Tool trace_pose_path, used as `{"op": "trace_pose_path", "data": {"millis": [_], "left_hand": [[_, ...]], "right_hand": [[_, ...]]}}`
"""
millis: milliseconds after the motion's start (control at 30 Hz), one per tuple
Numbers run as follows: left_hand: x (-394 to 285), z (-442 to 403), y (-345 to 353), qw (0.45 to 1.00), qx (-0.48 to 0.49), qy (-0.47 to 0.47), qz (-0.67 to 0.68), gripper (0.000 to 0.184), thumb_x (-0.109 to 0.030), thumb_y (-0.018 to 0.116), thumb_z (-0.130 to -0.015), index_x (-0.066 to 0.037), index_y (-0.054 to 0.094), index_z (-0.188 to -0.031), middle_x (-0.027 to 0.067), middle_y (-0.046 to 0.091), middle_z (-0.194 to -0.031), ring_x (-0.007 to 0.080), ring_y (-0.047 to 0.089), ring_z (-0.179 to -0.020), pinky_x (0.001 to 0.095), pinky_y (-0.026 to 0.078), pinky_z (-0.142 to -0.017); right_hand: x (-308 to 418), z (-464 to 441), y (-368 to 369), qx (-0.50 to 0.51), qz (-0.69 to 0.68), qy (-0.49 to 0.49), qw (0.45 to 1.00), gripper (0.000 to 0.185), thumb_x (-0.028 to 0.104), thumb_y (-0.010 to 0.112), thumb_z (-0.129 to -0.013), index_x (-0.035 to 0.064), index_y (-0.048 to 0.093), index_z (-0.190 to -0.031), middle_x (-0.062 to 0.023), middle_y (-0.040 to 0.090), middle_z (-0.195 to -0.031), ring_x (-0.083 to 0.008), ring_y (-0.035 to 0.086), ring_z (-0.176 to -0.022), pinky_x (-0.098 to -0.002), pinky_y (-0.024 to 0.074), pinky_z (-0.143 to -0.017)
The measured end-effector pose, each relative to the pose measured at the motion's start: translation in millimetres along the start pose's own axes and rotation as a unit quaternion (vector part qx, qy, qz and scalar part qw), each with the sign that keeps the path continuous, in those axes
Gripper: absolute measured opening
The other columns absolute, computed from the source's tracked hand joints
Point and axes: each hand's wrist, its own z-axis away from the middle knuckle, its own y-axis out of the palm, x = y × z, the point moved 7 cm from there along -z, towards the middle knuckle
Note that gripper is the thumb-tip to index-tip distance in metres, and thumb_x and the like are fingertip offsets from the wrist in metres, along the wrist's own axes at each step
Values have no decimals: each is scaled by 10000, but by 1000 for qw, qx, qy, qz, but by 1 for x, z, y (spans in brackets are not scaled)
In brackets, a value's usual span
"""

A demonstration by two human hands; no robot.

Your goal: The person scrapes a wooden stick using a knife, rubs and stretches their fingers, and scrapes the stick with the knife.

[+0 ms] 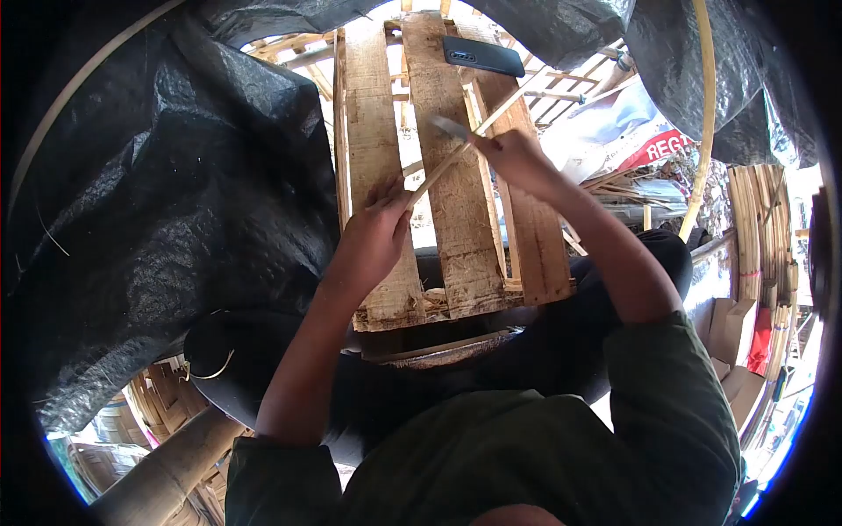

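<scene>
A long, thin bamboo strip (436, 177) slants up to the right across a slatted wooden bench (421, 79). My left hand (377, 232) is closed on its lower end, above the left and middle planks. In my right hand (517, 162) is a knife (451, 129), its short blade pointing left and slightly blurred. The blade lies at the strip, partway along it; whether it cuts into the wood I cannot tell. The knife's handle is hidden inside my right fist.
A dark phone (484, 58) lies at the bench's far end. Black plastic sheeting (175, 228) hangs on the left and overhead. To the right are a printed sack (649, 145), bundled bamboo strips (761, 219) and cardboard (735, 337). A thick bamboo pole (167, 473) is at lower left.
</scene>
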Motion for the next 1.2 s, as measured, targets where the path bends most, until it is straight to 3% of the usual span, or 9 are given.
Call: {"op": "trace_pose_path", "data": {"millis": [300,367,433,500,567,767,933,1100,1200], "left_hand": [[6,0,1,999,8,-28,21,277,-33,553,-941,44,565,-1206,289,537,-1307,411,457,-1293,464,439,-1055],[2,0,-2,1000,1,2,2,279,-30,552,-939,43,564,-1208,291,538,-1301,408,456,-1293,462,443,-1049],[-6,0,-6,1000,4,-2,2,284,-20,557,-930,43,566,-1206,291,539,-1301,404,464,-1284,460,453,-1035],[-6,1,-2,1000,9,-11,4,287,-19,558,-927,40,568,-1208,287,541,-1303,403,465,-1288,460,450,-1038],[-2,0,-3,1000,8,-22,6,290,-17,559,-925,37,570,-1210,284,543,-1305,402,466,-1292,460,447,-1042],[1,1,-1,1000,-13,11,-6,301,-30,561,-927,30,567,-1222,264,554,-1307,411,458,-1301,462,424,-1063],[0,2,0,1000,-3,1,5,294,-36,562,-929,28,572,-1216,254,539,-1338,406,447,-1314,460,416,-1073],[-4,1,-3,1000,11,-4,-5,294,-46,560,-933,32,570,-1216,242,530,-1355,400,449,-1310,456,406,-1088],[-5,3,-1,1000,-6,4,-14,297,-49,554,-936,41,565,-1218,242,531,-1353,388,451,-1310,449,392,-1105]], "right_hand": [[15,27,18,-87,-34,-5,996,582,502,508,-994,8,616,-706,-65,528,-538,-181,531,-467,-387,468,-483],[4,12,10,76,-31,69,994,642,539,494,-978,-19,670,-713,-187,630,-621,-283,662,-611,-431,525,-599],[-23,-9,-15,6,-34,83,996,603,542,425,-1011,49,579,-699,-2,452,-493,-139,480,-388,-302,393,-333],[-42,-16,-39,-5,4,148,989,540,462,427,-1029,-17,614,-864,-35,496,-560,-171,525,-425,-358,420,-352],[-51,-30,9,35,184,-34,982,467,365,405,-1046,-68,580,-1040,-103,562,-674,-215,574,-483,-407,461,-407],[-5,17,-14,178,-145,147,962,331,333,400,-1023,50,511,-892,-6,486,-645,-113,448,-463,-303,400,-412],[-11,9,7,30,-53,57,997,174,74,459,-941,-38,592,-935,-136,621,-719,-143,577,-568,-355,488,-502],[-4,9,-17,138,-177,96,970,328,271,409,-1032,5,600,-1004,-3,477,-589,-128,486,-455,-309,403,-405],[-48,-21,-28,-60,-40,64,995,332,233,406,-1034,-41,593,-1054,-38,513,-597,-139,540,-486,-353,473,-448]]}}
